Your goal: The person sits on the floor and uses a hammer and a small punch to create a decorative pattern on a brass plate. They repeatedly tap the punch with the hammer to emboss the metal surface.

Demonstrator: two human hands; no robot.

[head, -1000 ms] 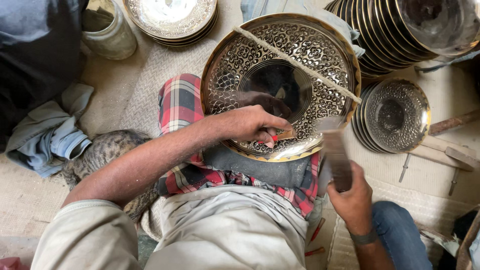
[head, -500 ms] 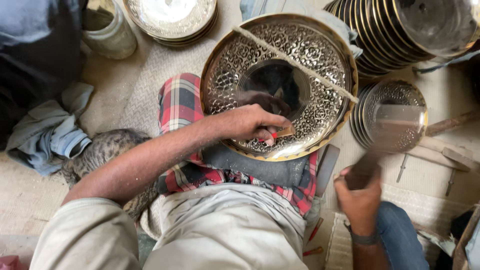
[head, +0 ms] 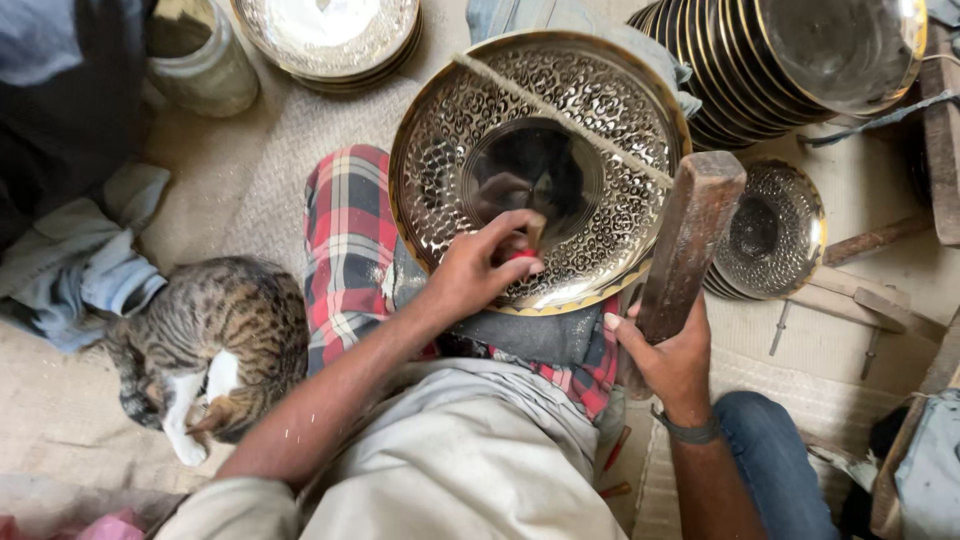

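A large round brass plate point(head: 600, 120) with a patterned band and a smooth dark centre rests on a red checked cloth point(head: 345, 240) over my lap. A taut string crosses its upper part. My left hand point(head: 480, 270) presses a small punch tool with a red grip against the plate's lower patterned band. My right hand point(head: 665, 355) grips a thick wooden mallet point(head: 690, 235), raised upright beside the plate's right rim.
A tabby cat point(head: 215, 335) lies curled on the floor at my left. Stacks of brass plates stand at top centre point(head: 330, 30), top right point(head: 800, 60) and right point(head: 775, 230). A jar point(head: 200, 55) and crumpled cloth point(head: 80, 260) sit at left.
My right hand has swung the wooden mallet up and in toward the plate, from a blurred position further right. The left hand holds the punch in the same spot.
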